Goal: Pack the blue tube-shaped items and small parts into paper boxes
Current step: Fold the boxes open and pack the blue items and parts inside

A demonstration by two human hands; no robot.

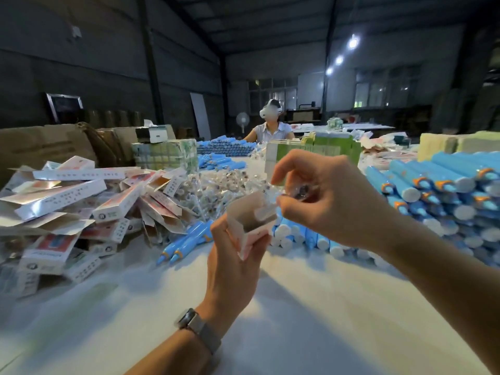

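The left hand point(232, 255) grips a small paper box point(250, 226) upright above the near middle of the white counter point(297, 307), fingers curled round its lower body, its top flaps open toward the camera. A grey-banded watch point(200, 330) sits on that wrist. Just above and to the right of the box mouth, the right hand point(332, 196) pinches a small part in a clear wrapper point(300, 192) between thumb and curled fingers; the wrapper is blurred and its contents cannot be made out.

Along the counter's left edge lies a loose heap of flat and folded paper boxes point(70, 201). Behind the hands, toward the middle, is a pile of clear-wrapped small parts point(216, 185). A few blue tubes point(186, 242) lie just left of the held box, tips toward the near edge. Along the right edge a large stack of blue tubes point(443, 193) rises, white caps facing the near side. Further back, more blue tubes point(224, 148) and bundled cartons point(167, 155) sit near the far edge, where another person point(270, 128) wearing a white headset sits.
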